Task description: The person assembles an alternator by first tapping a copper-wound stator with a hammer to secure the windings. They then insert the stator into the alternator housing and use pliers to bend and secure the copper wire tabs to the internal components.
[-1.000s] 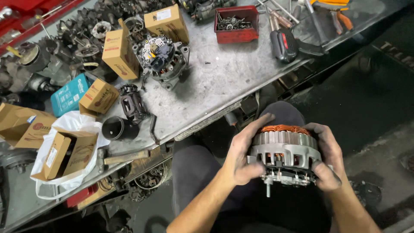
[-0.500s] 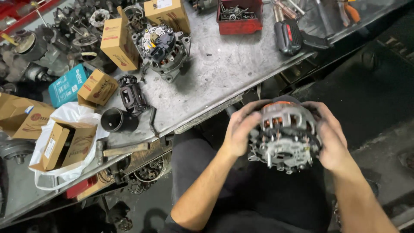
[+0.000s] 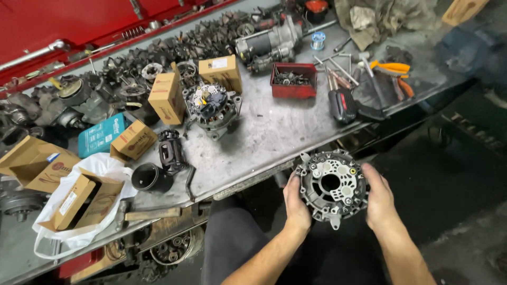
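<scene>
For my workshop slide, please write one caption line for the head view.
Both hands, left hand and right hand, hold an alternator before a cluttered workbench.

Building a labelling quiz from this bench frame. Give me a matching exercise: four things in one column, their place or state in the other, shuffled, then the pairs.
Things:
1. alternator housing
2. red parts bin
3. black cup
4. open cardboard box

Places or states:
A. inside a white plastic bag
B. on the bench, filled with small metal parts
C. held off the bench between the left hand and right hand
D. lying on its side near the bench's front edge

Pairs: 1-C, 2-B, 3-D, 4-A
</scene>
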